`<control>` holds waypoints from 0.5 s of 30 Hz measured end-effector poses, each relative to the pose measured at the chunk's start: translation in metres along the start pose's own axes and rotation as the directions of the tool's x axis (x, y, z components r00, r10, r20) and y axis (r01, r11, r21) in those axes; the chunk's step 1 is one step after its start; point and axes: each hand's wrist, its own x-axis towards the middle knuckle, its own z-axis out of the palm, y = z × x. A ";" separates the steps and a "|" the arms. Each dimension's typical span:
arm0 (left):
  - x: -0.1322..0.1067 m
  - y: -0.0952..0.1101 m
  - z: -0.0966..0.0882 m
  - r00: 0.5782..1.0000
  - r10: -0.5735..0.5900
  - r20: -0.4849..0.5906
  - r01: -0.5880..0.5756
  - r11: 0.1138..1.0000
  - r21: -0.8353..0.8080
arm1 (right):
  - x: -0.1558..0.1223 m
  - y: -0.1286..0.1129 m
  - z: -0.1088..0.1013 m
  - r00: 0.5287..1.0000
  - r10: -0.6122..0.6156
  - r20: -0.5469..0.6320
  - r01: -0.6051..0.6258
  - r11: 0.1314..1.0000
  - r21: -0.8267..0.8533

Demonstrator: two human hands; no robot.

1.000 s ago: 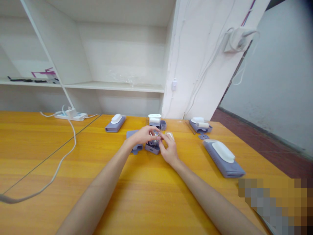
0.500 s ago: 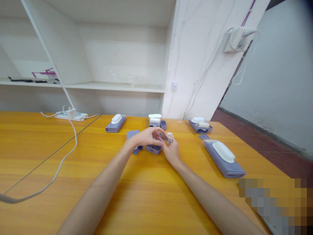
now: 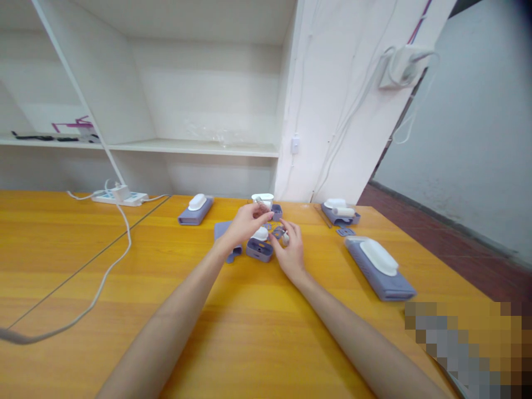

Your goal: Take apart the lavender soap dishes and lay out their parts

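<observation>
Pinches a small brownish piece (image 3: 261,209) between thumb and fingertips of the left hand (image 3: 243,226), raised off the table (image 3: 249,332), just in front of a white-topped box (image 3: 263,197) at the far edge. Nips a small purple part (image 3: 279,233) between thumb and forefinger of the right hand (image 3: 291,254), other fingers loosely curled, low over the wood, just right of an open purple case (image 3: 258,250). On top of that case, between the two hands, a white piece (image 3: 261,234). Partly hides a flat purple lid (image 3: 224,228) behind the left wrist.

Further left, near the far edge: a purple unit (image 3: 195,209) with a white pad, and beyond it a power strip (image 3: 120,195) with a white cable (image 3: 108,266) trailing toward the near left. To the right, well apart from the hands: a large purple device (image 3: 390,285) capped with a white oval, and farther off a smaller purple tray (image 3: 339,215) with white pieces, a little purple plate (image 3: 346,231) just before it. Too blurred to tell what the pinched bits are.
</observation>
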 end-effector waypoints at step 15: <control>-0.001 -0.007 -0.018 0.949 -0.313 0.034 0.305 0.889 -0.342 | -0.003 0.002 0.000 0.977 0.160 0.141 -0.192 0.949 0.252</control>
